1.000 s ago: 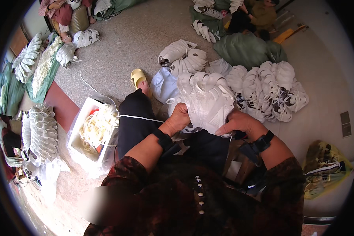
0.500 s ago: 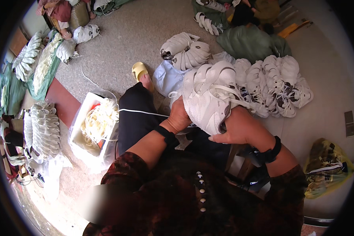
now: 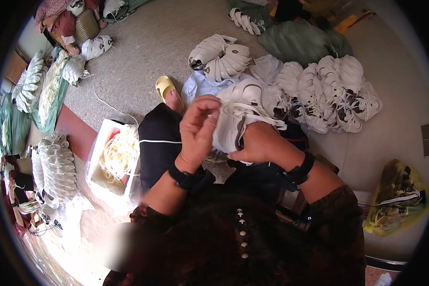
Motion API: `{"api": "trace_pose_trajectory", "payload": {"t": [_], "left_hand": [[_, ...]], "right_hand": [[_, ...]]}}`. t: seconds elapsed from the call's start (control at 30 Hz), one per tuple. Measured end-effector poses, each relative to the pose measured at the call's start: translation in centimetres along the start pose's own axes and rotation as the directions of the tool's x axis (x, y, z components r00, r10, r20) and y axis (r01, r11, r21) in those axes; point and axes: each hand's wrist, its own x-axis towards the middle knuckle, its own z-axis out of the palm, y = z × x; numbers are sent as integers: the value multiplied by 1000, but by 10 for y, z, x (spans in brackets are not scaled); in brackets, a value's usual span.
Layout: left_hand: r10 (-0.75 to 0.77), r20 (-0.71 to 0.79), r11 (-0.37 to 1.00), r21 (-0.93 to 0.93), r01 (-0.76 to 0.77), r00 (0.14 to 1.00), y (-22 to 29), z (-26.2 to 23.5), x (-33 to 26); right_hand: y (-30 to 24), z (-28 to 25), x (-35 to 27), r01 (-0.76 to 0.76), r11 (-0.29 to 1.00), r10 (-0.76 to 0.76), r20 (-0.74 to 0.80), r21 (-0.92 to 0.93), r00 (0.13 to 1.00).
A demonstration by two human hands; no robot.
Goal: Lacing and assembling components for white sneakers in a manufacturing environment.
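Note:
White shoe uppers without soles, with white laces, lie over my lap. My right hand is closed around the near edge of one white shoe upper, its thumb at the lower rim. Raised at the left side of that upper is my left hand, fingers curled and thumb bent in. It pinches at a white shoelace, though the pinched bit is mostly hidden by the fingers. The loose lace loops across the upper's opening toward the right.
Rows of stacked white uppers lie ahead to the right, near a green sack. A white bin of pale laces stands left of my leg. More uppers are at far left; a yellow bag is at right. Another person sits far left.
My left hand has come off the upper's far left side and risen, fingers now curled by the lace. The upper and my right hand have shifted left and lower.

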Motion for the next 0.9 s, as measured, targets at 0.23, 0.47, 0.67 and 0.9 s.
{"api": "trace_pose_trajectory", "payload": {"t": [0.23,0.47,0.67,0.9], "left_hand": [[270,681,946,-54,-321,681,13,61,2],[82,651,979,87,-182,755,15,55,1],[-222,618,969,229,97,754,18,56,-7],[-268,574,931,360,55,774,19,66,-13]], "right_hand": [[19,12,-22,538,781,-422,-366,317,829],[4,4,-54,373,888,-129,-633,270,763],[21,-58,-100,485,505,224,-651,714,725],[184,65,-63,373,268,617,-456,888,642]]}}
